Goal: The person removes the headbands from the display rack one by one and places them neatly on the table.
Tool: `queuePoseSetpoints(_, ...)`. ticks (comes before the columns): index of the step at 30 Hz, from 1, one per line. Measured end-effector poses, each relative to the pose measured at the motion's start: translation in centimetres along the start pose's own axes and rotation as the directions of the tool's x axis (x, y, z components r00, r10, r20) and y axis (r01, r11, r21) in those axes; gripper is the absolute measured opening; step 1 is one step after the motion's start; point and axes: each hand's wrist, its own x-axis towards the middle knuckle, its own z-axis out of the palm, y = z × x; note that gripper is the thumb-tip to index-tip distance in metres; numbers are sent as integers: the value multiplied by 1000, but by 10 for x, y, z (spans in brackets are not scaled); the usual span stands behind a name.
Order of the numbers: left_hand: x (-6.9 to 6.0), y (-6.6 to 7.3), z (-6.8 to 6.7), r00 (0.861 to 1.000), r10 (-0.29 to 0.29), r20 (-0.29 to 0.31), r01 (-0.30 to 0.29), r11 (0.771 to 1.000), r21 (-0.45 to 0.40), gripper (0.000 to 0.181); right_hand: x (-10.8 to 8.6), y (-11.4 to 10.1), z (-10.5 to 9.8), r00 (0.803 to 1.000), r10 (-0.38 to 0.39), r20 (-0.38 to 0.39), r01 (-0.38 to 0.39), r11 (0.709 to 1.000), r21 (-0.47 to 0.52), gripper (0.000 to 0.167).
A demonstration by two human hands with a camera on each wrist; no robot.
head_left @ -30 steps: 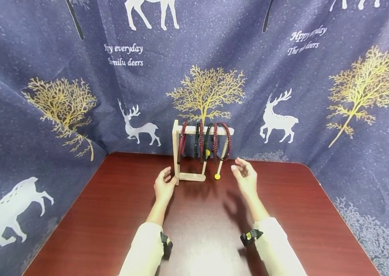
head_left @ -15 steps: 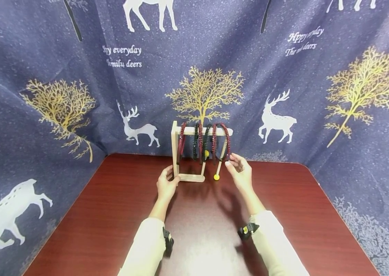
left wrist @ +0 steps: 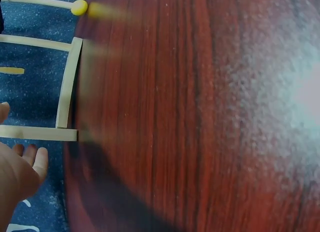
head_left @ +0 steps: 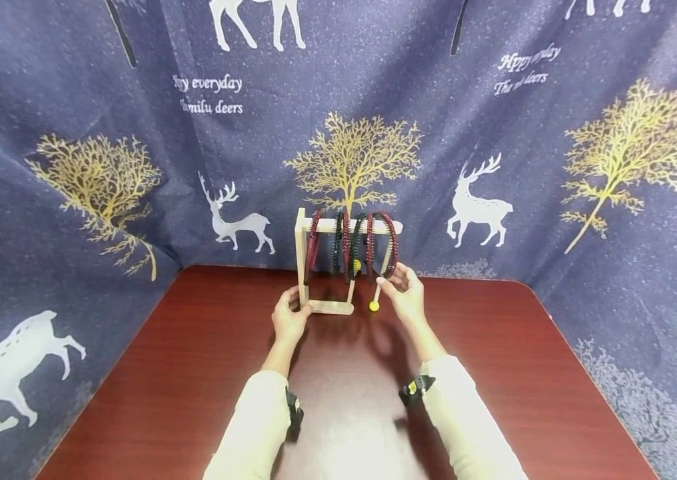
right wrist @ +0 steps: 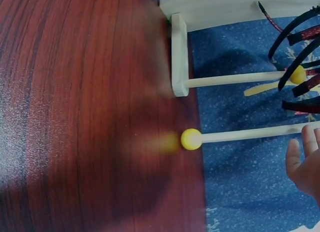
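Observation:
My left hand holds the lower upright of the wooden stand. In the left wrist view, thumb and fingers lie on either side of that post. Several dark red and black toothed headbands hang from the top bar. My right hand is at the lower ends of the rightmost red headband, thumb and fingers spread. The right wrist view has these fingers beside a wooden rod that ends in a yellow ball; whether they touch the headband cannot be told.
The stand is near the back edge of a reddish-brown table. A second yellow ball tops a rod rising from the stand's base bar. A blue deer-print cloth hangs behind.
My right hand has moved left to the rightmost headband's lower ends. The left hand has come slightly inward onto the stand's upright. The headbands still hang on the bar.

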Motion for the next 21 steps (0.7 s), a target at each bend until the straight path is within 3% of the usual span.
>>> queuePoseSetpoints(13,4,3,7,994,26,-107,-28,1000,-14,34,2,18,3,999,-24,-22,25,998,62,39)
queuePoseSetpoints(21,7,0,2,995,52,-83,-49,998,30,32,2,39,-1,997,-48,-58,55,991,120,29)
